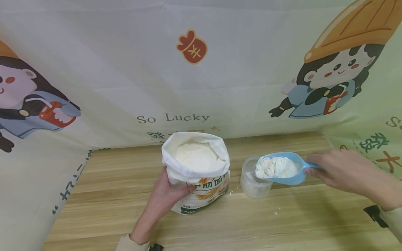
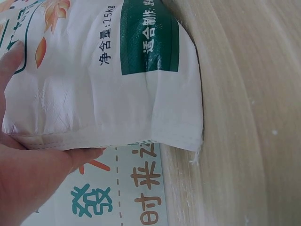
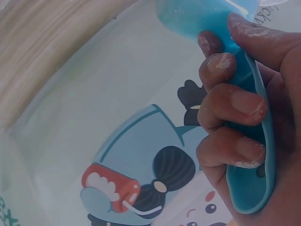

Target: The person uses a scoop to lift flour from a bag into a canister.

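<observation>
A white flour bag (image 1: 196, 174) stands with its top rolled open, and pale flour shows inside. My left hand (image 1: 171, 195) grips the bag's left side, thumb across the printed front; the left wrist view shows the bag's lower part (image 2: 122, 103). In my right hand (image 1: 336, 169) is a light blue scoop (image 1: 295, 177) heaped with flour (image 1: 277, 168). White powder dusts the curled fingers (image 3: 235, 103) round its handle (image 3: 251, 188). Beneath and left of the scoop stands a clear round plastic tub (image 1: 255, 188) with some flour in it, its rim partly hidden by the scoop.
Bag and tub stand on a wood-grain tabletop (image 1: 251, 226). Small specks of flour (image 1: 276, 212) lie near the tub. A pale printed cloth (image 1: 132, 69) with cartoon figures rises behind the table and along both sides.
</observation>
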`<action>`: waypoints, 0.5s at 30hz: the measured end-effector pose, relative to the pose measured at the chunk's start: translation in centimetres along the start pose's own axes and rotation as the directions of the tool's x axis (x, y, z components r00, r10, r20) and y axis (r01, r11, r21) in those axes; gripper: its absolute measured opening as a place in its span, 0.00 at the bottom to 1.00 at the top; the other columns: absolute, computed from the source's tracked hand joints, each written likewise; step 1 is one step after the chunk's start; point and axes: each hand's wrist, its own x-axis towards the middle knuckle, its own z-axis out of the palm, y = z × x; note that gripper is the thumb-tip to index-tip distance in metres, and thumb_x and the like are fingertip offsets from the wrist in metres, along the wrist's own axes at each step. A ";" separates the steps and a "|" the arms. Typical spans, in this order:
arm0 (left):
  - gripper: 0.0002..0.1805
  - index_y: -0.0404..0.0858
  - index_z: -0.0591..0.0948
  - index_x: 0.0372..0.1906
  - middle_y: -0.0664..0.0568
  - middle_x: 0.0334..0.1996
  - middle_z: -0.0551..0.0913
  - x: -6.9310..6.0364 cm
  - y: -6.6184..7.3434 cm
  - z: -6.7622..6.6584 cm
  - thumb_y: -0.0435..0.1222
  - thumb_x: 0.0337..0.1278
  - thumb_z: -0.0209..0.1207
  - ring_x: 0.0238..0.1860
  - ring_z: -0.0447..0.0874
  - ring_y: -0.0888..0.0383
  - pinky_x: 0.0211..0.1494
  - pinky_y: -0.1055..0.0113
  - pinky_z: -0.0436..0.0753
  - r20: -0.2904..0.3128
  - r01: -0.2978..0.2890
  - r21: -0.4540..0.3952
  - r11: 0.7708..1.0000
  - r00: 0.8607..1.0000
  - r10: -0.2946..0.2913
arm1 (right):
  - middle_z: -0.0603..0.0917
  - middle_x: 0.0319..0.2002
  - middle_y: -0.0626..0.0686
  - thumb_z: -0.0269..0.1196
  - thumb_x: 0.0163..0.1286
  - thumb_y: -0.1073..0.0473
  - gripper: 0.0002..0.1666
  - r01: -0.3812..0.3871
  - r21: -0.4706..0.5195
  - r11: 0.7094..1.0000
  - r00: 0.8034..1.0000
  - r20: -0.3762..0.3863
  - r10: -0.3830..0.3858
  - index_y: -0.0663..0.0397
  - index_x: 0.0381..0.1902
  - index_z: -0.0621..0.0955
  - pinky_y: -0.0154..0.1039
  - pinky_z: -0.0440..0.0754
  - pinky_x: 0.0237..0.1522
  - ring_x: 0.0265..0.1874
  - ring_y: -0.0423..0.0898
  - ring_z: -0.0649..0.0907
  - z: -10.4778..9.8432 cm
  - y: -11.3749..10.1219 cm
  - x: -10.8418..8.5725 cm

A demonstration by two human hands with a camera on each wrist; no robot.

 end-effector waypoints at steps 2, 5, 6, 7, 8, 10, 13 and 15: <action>0.51 0.44 0.65 0.74 0.47 0.64 0.78 0.0 0.0 0.0 0.35 0.43 0.81 0.66 0.75 0.44 0.68 0.39 0.74 0.000 -0.002 0.001 1.000 1.000 0.002 | 0.81 0.29 0.40 0.71 0.68 0.53 0.08 0.005 -0.001 1.000 1.000 0.001 -0.005 0.48 0.37 0.84 0.40 0.72 0.20 0.22 0.39 0.72 -0.2 -0.1 0.1; 0.51 0.44 0.65 0.74 0.47 0.64 0.78 0.0 0.1 0.0 0.35 0.43 0.81 0.66 0.75 0.44 0.68 0.39 0.73 0.004 -0.002 0.000 1.000 1.000 0.002 | 0.78 0.27 0.38 0.71 0.69 0.52 0.09 0.010 -0.002 1.000 1.000 0.006 -0.010 0.43 0.32 0.80 0.39 0.69 0.19 0.22 0.39 0.70 -0.4 -0.2 0.3; 0.51 0.44 0.65 0.74 0.47 0.64 0.78 0.0 0.1 0.0 0.35 0.43 0.81 0.66 0.75 0.44 0.68 0.39 0.73 0.003 -0.002 0.000 1.000 1.000 0.002 | 0.77 0.26 0.38 0.72 0.68 0.52 0.11 0.013 -0.004 1.000 1.000 0.007 -0.012 0.42 0.31 0.79 0.39 0.68 0.19 0.21 0.39 0.70 -0.5 -0.3 0.3; 0.51 0.44 0.65 0.74 0.47 0.64 0.78 0.0 0.1 0.0 0.35 0.43 0.81 0.66 0.75 0.44 0.68 0.39 0.73 0.002 -0.001 0.002 1.000 1.000 0.001 | 0.76 0.25 0.38 0.72 0.68 0.52 0.12 0.015 -0.008 1.000 1.000 0.008 -0.015 0.41 0.30 0.78 0.38 0.67 0.19 0.21 0.40 0.69 -0.6 -0.3 0.4; 0.51 0.44 0.65 0.74 0.47 0.64 0.78 0.0 0.0 0.0 0.35 0.44 0.81 0.66 0.75 0.45 0.68 0.39 0.73 0.002 -0.001 0.002 1.000 1.000 0.001 | 0.75 0.25 0.38 0.72 0.68 0.52 0.13 0.015 -0.012 1.000 1.000 0.009 -0.015 0.41 0.30 0.78 0.38 0.67 0.19 0.21 0.40 0.69 -0.7 -0.4 0.5; 0.51 0.44 0.65 0.74 0.47 0.64 0.78 0.0 0.0 0.0 0.35 0.44 0.81 0.66 0.75 0.45 0.68 0.39 0.74 0.002 -0.001 0.002 1.000 1.000 0.001 | 0.75 0.24 0.38 0.73 0.67 0.52 0.12 0.017 -0.022 1.000 1.000 0.013 -0.016 0.42 0.30 0.78 0.38 0.67 0.19 0.21 0.40 0.70 -0.8 -0.5 0.6; 0.51 0.44 0.65 0.74 0.47 0.64 0.78 0.0 0.0 0.0 0.35 0.44 0.80 0.66 0.75 0.45 0.68 0.40 0.74 0.002 0.000 0.001 1.000 1.000 0.000 | 0.72 0.22 0.38 0.73 0.67 0.51 0.14 0.012 -0.036 0.999 1.000 0.021 -0.011 0.42 0.29 0.77 0.38 0.65 0.19 0.20 0.40 0.69 -1.0 -0.7 0.8; 0.51 0.44 0.65 0.74 0.47 0.64 0.78 0.0 0.0 0.0 0.35 0.44 0.81 0.65 0.76 0.45 0.67 0.40 0.74 0.000 0.002 0.004 1.000 1.000 -0.002 | 0.70 0.21 0.38 0.73 0.67 0.51 0.16 0.015 -0.047 0.999 1.000 0.024 -0.014 0.41 0.27 0.76 0.37 0.64 0.20 0.20 0.40 0.68 -1.2 -0.8 0.9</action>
